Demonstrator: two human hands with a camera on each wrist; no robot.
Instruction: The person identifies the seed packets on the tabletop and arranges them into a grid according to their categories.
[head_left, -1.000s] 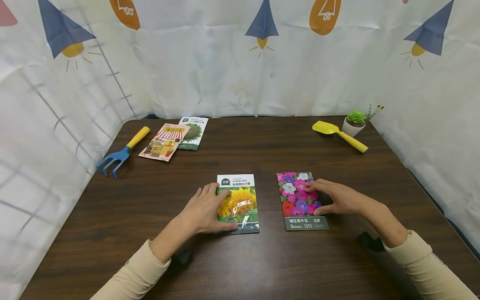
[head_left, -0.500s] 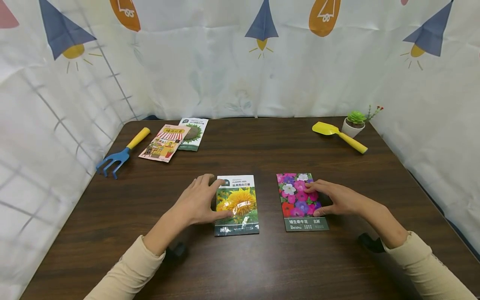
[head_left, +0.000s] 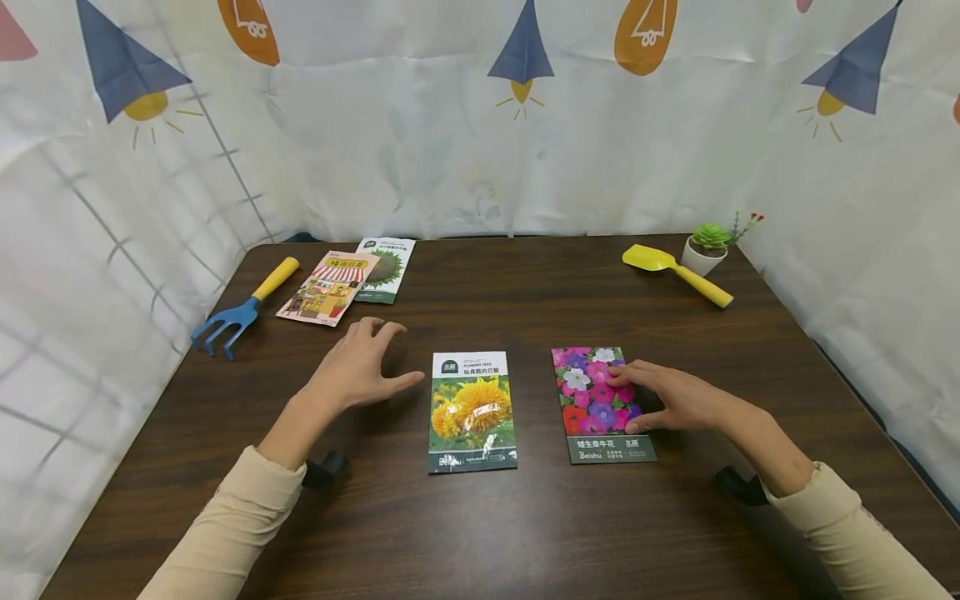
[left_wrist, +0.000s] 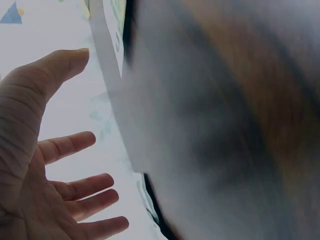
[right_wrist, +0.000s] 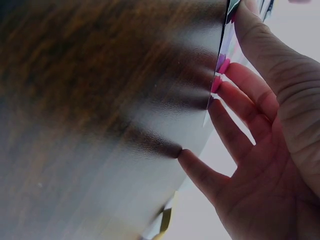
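I take the sunflower packet (head_left: 472, 412) as my landmark: it lies flat, face up, on the table (head_left: 480, 533), touched by neither hand. Just to its left, the left hand (head_left: 345, 375) hangs with thumb and fingers spread wide, holding nothing. To its right, the right hand (head_left: 671, 398) rests fingertips and thumb on the petunia packet (head_left: 596, 404); that spread is wide too, with no pinch that I can see. Beyond the sunflower packet, to its left, the pink packet (head_left: 328, 289) overlaps the white packet (head_left: 386, 279).

To steady the petunia packet well, I would want light, even fingertip pressure, since such a thin sleeve probably slides easily. For any left-hand pickup of the pink packet, I would come in low, pinch a free edge and lift before pulling, lest the white packet drag along.
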